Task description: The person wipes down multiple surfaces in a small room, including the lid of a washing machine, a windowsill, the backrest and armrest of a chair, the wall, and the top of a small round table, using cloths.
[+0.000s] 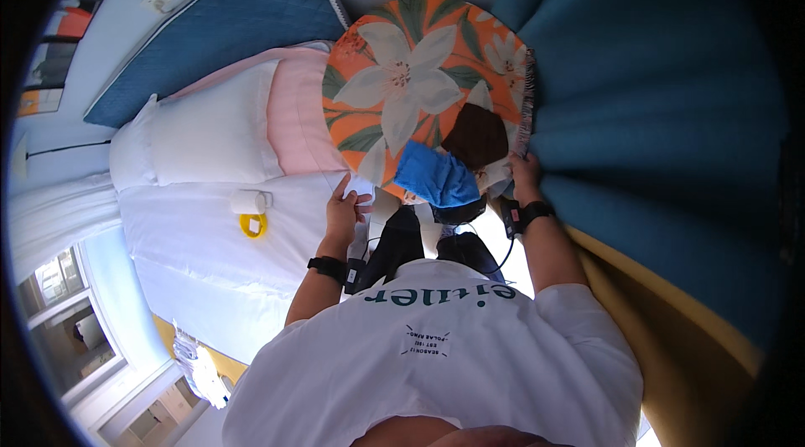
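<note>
A round table before me wears an orange tablecloth [409, 79] printed with large white flowers and green leaves, with a fringe along its right side. My right hand [526, 175] is at that fringed edge, its fingers closed on the cloth. Over the side of the bed, just left of the table's near edge, my left hand [344, 211] is held with its fingers apart and nothing in them. A folded blue cloth [436, 175] lies on the near part of the tabletop. Touching it, farther back, is a dark brown cloth [478, 135].
On the left is a bed with a white quilt [207, 264], pillows [210, 123] and a blue headboard [226, 32]. A white mug [248, 202] and a yellow roll of tape [253, 225] rest on the quilt. Blue curtains [641, 101] hang close on the right.
</note>
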A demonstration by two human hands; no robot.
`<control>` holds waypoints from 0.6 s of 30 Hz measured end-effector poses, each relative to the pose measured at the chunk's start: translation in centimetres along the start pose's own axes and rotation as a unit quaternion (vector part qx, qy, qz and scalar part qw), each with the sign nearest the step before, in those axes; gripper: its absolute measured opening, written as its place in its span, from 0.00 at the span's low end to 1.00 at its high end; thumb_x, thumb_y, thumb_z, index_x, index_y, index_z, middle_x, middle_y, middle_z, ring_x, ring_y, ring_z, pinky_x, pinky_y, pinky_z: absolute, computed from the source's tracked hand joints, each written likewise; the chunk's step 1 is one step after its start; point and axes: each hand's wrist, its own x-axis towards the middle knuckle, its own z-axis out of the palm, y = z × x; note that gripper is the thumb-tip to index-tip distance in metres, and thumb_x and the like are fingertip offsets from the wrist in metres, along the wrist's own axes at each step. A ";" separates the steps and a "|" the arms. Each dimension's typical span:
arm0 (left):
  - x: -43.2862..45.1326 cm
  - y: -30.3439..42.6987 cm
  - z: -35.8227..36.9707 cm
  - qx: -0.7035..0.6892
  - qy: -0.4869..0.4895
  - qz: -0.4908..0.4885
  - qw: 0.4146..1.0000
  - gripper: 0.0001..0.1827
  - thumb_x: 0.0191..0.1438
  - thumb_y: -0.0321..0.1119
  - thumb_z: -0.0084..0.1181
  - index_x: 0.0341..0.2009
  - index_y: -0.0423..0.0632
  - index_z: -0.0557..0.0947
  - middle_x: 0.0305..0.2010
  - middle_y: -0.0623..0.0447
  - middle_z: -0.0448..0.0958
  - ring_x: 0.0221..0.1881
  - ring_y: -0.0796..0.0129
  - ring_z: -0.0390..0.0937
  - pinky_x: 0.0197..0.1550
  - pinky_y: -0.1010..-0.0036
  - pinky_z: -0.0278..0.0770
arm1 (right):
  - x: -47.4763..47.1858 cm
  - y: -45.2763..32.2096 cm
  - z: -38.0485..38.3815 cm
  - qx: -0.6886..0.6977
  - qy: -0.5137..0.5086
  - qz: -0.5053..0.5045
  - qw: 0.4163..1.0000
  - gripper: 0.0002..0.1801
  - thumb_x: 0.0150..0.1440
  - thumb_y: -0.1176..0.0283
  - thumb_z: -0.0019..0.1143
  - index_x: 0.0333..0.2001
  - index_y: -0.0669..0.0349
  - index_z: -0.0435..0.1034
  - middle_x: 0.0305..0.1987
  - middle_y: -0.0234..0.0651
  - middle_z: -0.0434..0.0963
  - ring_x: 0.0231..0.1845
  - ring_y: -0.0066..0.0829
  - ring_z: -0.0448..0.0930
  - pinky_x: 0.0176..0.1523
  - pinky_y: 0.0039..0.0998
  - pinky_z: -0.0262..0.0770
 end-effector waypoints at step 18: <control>-7.7 -9.3 -8.6 -0.042 0.180 0.168 0.968 0.21 0.67 0.27 0.39 0.62 0.50 0.75 0.28 0.50 0.79 0.19 0.72 0.72 0.25 0.75 0.74 | -17.1 -4.9 2.8 -0.249 -0.207 -0.263 0.909 0.19 0.64 0.69 0.48 0.58 0.45 0.73 0.36 0.47 0.82 0.36 0.40 0.83 0.45 0.37 0.78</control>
